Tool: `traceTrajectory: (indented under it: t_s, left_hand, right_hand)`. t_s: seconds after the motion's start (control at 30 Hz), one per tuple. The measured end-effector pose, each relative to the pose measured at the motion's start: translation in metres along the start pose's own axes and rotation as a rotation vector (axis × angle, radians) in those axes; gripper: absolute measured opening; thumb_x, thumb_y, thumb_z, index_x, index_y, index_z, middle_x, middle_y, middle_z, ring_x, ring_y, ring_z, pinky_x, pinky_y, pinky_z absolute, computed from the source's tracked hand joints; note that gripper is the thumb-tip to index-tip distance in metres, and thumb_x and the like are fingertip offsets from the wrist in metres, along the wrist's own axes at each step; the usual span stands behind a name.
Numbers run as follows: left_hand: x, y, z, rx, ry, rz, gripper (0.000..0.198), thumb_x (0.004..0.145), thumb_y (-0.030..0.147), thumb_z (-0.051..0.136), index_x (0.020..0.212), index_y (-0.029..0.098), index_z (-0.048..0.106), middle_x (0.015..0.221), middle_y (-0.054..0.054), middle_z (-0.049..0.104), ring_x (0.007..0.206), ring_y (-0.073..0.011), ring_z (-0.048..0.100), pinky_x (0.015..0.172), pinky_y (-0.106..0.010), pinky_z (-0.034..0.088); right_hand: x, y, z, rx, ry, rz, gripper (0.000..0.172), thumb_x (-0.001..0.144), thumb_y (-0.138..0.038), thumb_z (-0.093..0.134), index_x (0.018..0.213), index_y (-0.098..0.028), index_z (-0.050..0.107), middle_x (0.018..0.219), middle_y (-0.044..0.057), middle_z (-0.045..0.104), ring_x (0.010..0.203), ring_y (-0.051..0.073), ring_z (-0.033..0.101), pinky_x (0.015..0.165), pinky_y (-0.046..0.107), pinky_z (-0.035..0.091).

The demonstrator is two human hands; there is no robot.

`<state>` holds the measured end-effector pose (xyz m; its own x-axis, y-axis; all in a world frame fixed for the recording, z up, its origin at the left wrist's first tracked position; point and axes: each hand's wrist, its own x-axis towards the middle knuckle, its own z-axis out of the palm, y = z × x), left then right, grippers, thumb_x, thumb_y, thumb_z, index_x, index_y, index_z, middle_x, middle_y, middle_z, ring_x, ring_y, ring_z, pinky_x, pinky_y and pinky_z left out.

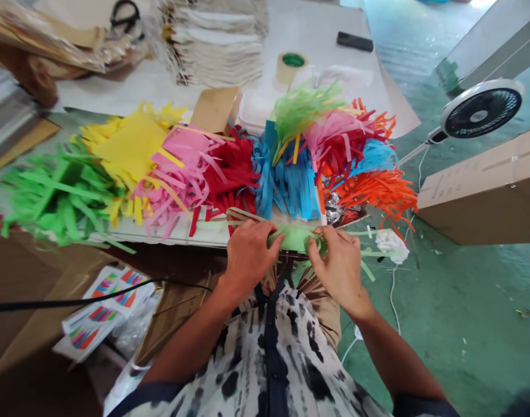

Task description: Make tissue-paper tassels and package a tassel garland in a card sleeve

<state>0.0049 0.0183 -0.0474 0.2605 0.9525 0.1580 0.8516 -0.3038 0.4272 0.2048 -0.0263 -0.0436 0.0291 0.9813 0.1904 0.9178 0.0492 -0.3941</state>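
Observation:
Both hands pinch a light green fringed tissue paper (296, 238) at the table's front edge. My left hand (252, 250) is closed on its left part, and my right hand (336, 260) on its right part. Thin green strips stick out past both hands. Just behind them lies a row of fringed paper in green (65, 194), yellow (132, 147), pink (180, 168), red (232, 168) and blue (286, 179). To the right sits a mixed heap with pale green fringe (306, 107) on top and orange fringe (382, 194) at its side.
On the table (317, 23) are a tape roll (291, 69), a black object (355, 41), stacked white material (219, 43) and black-handled scissors (124, 16). A fan (482, 113) and a cardboard box (482, 188) stand right. Printed sheets (103, 307) lie in a box below left.

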Motion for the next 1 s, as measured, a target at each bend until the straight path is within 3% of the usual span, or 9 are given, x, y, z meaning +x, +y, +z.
traceTrajectory:
  t_s: [0.2,0.53,0.67,0.77,0.87,0.93,1.0]
  left_hand:
    - [0.005,0.000,0.001,0.026,0.008,0.017,0.017,0.097,0.037,0.069,0.090,0.022,0.070,0.085,-0.005,0.074,0.089,-0.0265,0.067,0.075,-0.037,0.046]
    - [0.009,0.001,-0.004,0.015,-0.045,-0.015,0.014,0.093,0.032,0.070,0.082,0.023,0.067,0.080,-0.004,0.071,0.086,-0.0252,0.067,0.071,-0.035,0.045]
    - [0.010,-0.001,-0.004,0.041,0.001,0.013,0.009,0.094,0.030,0.070,0.097,0.021,0.070,0.091,-0.007,0.074,0.092,-0.0282,0.066,0.077,-0.039,0.049]
    - [0.005,-0.001,-0.005,0.066,0.181,0.082,0.018,0.096,0.026,0.067,0.112,0.018,0.072,0.110,-0.012,0.075,0.105,-0.0315,0.065,0.091,-0.045,0.051]
    - [-0.007,0.005,-0.004,-0.007,0.377,0.240,0.023,0.097,0.019,0.065,0.119,0.023,0.073,0.117,-0.009,0.077,0.113,-0.0288,0.066,0.102,-0.046,0.051]
    - [-0.016,0.011,0.001,-0.076,0.345,0.413,0.026,0.097,0.018,0.066,0.121,0.024,0.073,0.118,-0.006,0.078,0.116,-0.0260,0.069,0.107,-0.044,0.052]
    - [-0.022,0.014,0.010,-0.091,0.206,0.527,0.030,0.100,0.025,0.065,0.129,0.019,0.070,0.128,-0.010,0.077,0.125,-0.0272,0.068,0.113,-0.045,0.052]
  right_hand:
    - [0.003,-0.004,0.006,-0.238,0.016,-0.017,0.032,0.107,-0.038,0.047,0.088,-0.021,0.067,0.083,0.009,0.073,0.093,0.029,0.061,0.079,0.042,0.029]
    - [0.006,0.000,0.006,-0.218,-0.027,0.035,0.030,0.104,-0.042,0.051,0.094,-0.021,0.069,0.090,0.010,0.072,0.096,0.031,0.058,0.079,0.042,0.029]
    - [0.007,0.001,0.007,-0.219,-0.030,0.029,0.030,0.103,-0.043,0.052,0.093,-0.022,0.069,0.091,0.010,0.072,0.095,0.031,0.058,0.078,0.042,0.030]
    - [0.007,0.002,0.007,-0.224,-0.025,0.023,0.029,0.103,-0.043,0.052,0.093,-0.021,0.069,0.091,0.011,0.072,0.094,0.032,0.057,0.077,0.043,0.030]
    - [0.007,0.001,0.009,-0.242,-0.012,0.015,0.028,0.103,-0.042,0.053,0.092,-0.021,0.068,0.090,0.010,0.072,0.093,0.031,0.058,0.077,0.043,0.030]
    - [0.007,-0.001,0.011,-0.251,0.002,0.006,0.027,0.103,-0.041,0.053,0.091,-0.022,0.068,0.090,0.010,0.073,0.093,0.031,0.058,0.077,0.043,0.031]
    - [0.007,-0.002,0.012,-0.257,0.003,-0.002,0.027,0.103,-0.040,0.053,0.090,-0.022,0.067,0.090,0.010,0.073,0.092,0.030,0.058,0.078,0.043,0.031]
